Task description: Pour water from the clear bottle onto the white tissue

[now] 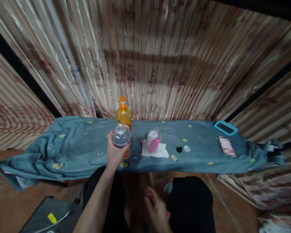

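My left hand (114, 151) grips a small clear plastic bottle (121, 136) with no cap, held just above the teal cloth-covered table (75, 145). Behind it stands an orange pump bottle (123, 113). To the right, a clear bottle with a pink label (153, 139) lies on a white tissue (160, 151). A black cap (179, 149) and a white cap (186, 148) rest further right. My right hand (157, 212) hangs low between my knees, below the table's front edge, fingers loosely apart and holding nothing.
A phone in a teal case (225, 127) lies at the table's far right corner. A striped curtain (160, 64) closes off the back. A grey case (50, 216) with a yellow item sits on the floor at lower left.
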{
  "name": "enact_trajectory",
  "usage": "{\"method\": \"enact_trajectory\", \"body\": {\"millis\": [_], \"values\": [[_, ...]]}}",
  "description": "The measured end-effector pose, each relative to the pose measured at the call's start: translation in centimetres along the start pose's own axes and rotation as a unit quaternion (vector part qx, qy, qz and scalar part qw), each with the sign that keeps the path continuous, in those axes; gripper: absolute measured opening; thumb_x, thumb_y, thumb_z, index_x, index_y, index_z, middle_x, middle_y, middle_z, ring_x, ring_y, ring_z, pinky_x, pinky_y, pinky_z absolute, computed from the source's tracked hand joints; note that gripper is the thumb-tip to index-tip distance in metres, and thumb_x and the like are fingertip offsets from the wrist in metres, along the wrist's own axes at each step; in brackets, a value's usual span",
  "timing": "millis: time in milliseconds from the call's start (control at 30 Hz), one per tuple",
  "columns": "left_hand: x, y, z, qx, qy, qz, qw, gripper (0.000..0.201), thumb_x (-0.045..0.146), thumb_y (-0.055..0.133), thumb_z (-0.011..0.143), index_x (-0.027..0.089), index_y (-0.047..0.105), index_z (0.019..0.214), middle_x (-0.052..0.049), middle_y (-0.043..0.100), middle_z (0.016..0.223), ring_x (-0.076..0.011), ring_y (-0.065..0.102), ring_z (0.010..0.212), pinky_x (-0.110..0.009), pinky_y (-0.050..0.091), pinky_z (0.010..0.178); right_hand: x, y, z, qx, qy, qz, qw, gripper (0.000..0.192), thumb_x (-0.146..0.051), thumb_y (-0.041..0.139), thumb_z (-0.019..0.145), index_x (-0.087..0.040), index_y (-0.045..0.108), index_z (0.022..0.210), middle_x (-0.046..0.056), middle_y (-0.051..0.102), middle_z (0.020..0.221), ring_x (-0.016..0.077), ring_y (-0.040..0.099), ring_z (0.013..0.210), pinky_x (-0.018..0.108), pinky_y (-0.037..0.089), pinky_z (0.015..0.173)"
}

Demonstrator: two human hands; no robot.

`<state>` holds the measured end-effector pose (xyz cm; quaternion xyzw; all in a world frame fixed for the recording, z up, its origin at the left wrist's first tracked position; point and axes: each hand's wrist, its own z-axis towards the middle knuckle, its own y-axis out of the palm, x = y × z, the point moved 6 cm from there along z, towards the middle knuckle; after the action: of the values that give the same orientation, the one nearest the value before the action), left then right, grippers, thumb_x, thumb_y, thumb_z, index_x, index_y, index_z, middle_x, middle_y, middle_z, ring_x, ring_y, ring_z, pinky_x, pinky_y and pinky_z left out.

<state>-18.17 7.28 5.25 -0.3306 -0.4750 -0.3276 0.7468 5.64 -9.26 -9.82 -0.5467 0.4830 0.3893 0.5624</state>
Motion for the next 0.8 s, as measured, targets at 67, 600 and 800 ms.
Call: {"method": "enact_trajectory", "body": {"millis": [67, 600, 800], "values": [[0.2, -0.4, -0.3, -0.003, 0.004, -0.008, 1.0, 0.097, 0.03, 0.086, 0.052, 0.019, 0.044, 0.139, -0.012, 0.061, 0.131, -0.0316, 0.06, 0.123, -0.046, 0.044, 0.112, 0.1, 1.3, -0.6, -0.027, 0.017, 0.047, 0.998, 0.036, -0.043, 0.071, 0.081, -0.028, 0.074, 0.114, 0.009, 0.08, 0.106, 0.0326, 0.075, 0.097, 0.049, 0.057, 0.088], [8.6, 1.9, -14.3, -0.363, -0.15, -0.287, 0.874, 0.108, 0.043, 0.092, 0.048, 0.013, 0.045, 0.141, -0.017, 0.067, 0.124, -0.037, 0.064, 0.117, -0.049, 0.049, 0.106, -4.1, 1.0, -0.4, -0.171, 0.241, 0.575, 0.763, 0.058, -0.077, 0.077, 0.06, -0.031, 0.08, 0.095, 0.005, 0.082, 0.102, 0.0268, 0.076, 0.092, 0.043, 0.058, 0.077], [12.1, 2.9, -16.6, -0.434, -0.158, -0.354, 0.813, 0.096, 0.038, 0.093, 0.052, 0.016, 0.051, 0.135, -0.016, 0.066, 0.128, -0.0347, 0.064, 0.117, -0.046, 0.049, 0.105, -3.0, -0.9, -3.4, -0.186, 0.226, 0.612, 0.735, 0.055, -0.071, 0.087, 0.048, -0.029, 0.081, 0.083, 0.004, 0.082, 0.081, 0.0323, 0.076, 0.082, 0.059, 0.057, 0.08]]}}
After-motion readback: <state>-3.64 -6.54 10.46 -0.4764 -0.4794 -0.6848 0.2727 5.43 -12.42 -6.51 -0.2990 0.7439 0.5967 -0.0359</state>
